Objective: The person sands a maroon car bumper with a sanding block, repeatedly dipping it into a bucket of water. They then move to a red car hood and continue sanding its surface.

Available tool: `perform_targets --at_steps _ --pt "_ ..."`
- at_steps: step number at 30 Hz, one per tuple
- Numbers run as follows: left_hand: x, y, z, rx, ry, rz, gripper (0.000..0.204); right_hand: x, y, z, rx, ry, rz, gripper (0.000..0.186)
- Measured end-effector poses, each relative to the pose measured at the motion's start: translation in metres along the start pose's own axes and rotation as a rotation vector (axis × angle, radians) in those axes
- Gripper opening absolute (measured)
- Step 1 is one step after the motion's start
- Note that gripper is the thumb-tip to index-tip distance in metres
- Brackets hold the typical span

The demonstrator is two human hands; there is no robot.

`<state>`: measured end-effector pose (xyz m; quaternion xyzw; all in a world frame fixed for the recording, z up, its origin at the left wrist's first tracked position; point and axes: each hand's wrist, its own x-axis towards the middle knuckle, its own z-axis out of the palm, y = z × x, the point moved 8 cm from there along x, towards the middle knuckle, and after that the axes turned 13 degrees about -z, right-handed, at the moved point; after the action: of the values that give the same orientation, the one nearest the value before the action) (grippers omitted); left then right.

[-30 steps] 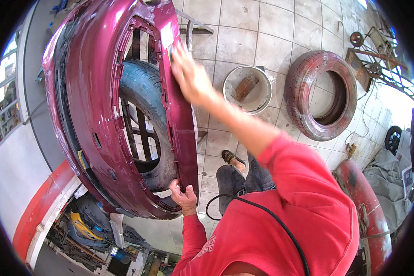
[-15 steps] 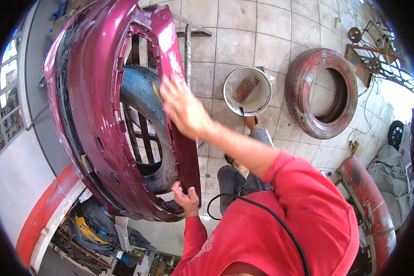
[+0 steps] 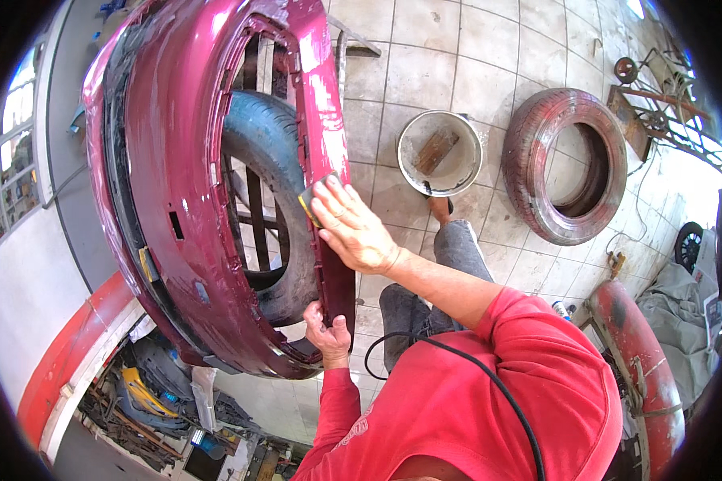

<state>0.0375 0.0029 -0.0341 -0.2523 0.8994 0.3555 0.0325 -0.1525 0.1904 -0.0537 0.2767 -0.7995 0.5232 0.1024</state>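
Observation:
A glossy maroon car bumper (image 3: 168, 160), scuffed with pale patches, stands along my left side with its long grille opening facing me. My right hand (image 3: 353, 228) lies over a dark sanding pad (image 3: 305, 200) with a yellow edge, pressing it to the bumper's near border strip. The fingers hide most of the pad. Lower down, my left hand (image 3: 329, 333) grips the same border near the bumper's bottom end, thumb on my side and fingers curled at the opening. Behind the opening sits a bluish-grey tyre (image 3: 265, 132), partly covered by the bumper.
A white bucket (image 3: 475, 164) with a brown block (image 3: 439, 152) inside stands on the tiled floor. Beyond it lies a reddish, paint-stained tyre (image 3: 521, 176). A wheeled metal frame (image 3: 658, 116) is at far right, above a red cylinder (image 3: 642, 353). Scrap parts (image 3: 160, 393) are heaped at lower left.
My right hand has slid down the bumper's border with the sanding pad, toward my left hand. My left hand keeps its hold. The view has shifted slightly.

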Motion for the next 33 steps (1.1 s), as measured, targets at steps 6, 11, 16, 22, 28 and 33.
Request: perform_targets --at_steps 6,11,16,22,28,33 --pt "0.010 0.011 0.005 -0.201 -0.063 0.045 0.056 0.124 0.116 -0.056 -0.221 0.308 -0.038 0.049" --pt "0.013 0.003 0.002 -0.196 -0.020 0.127 0.063 0.011 -0.017 0.017 -0.236 0.115 0.053 0.061" --pt "0.025 -0.007 -0.007 -0.433 -0.405 -0.124 0.080 -0.140 -0.132 0.100 -0.065 0.067 0.005 0.063" --pt "0.000 -0.043 0.010 -0.726 -0.716 -0.390 0.097 -0.034 -0.055 0.020 -0.274 0.427 0.099 0.053" --pt "0.004 -0.075 0.000 -0.971 -0.879 -0.529 0.111 -0.237 -0.215 0.188 -0.122 0.104 0.167 0.064" --pt "0.002 -0.080 -0.005 -1.068 -0.925 -0.522 0.111 -0.166 -0.169 0.132 -0.242 0.359 0.105 0.054"
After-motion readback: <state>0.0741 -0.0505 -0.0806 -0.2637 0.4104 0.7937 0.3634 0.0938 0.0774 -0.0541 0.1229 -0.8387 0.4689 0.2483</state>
